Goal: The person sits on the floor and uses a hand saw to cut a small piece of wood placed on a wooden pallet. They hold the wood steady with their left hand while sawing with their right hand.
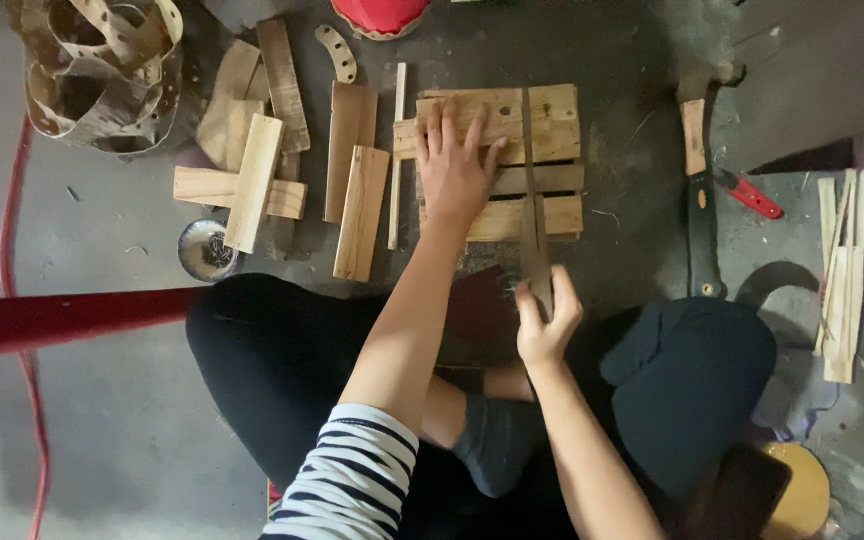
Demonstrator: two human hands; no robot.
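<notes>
A small pale wooden pallet of nailed slats (550, 135) lies flat on the grey concrete floor (112, 330), just beyond the seated person's crossed legs in black trousers. Its boards are light, rough-sawn and run left to right, with dark gaps between them.

The left hand (455, 165) reaches far forward on a straight arm, palm down and fingers spread, pressing on the left part of the slats. The right hand (544, 322) sits nearer the body, fingers curled tight around the near end of a long narrow grey-brown strip (531, 190); whether this is wood or a blade cannot be told.

That strip lies across the pallet with its long axis running near to far, its far end pointing away from the person and crossing the boards at a right angle.

To the left, loose pale wooden boards (257, 180) lie scattered beside a small round metal bowl (204, 250). To the right lies a long dark-handled chopping tool (699, 190).
</notes>
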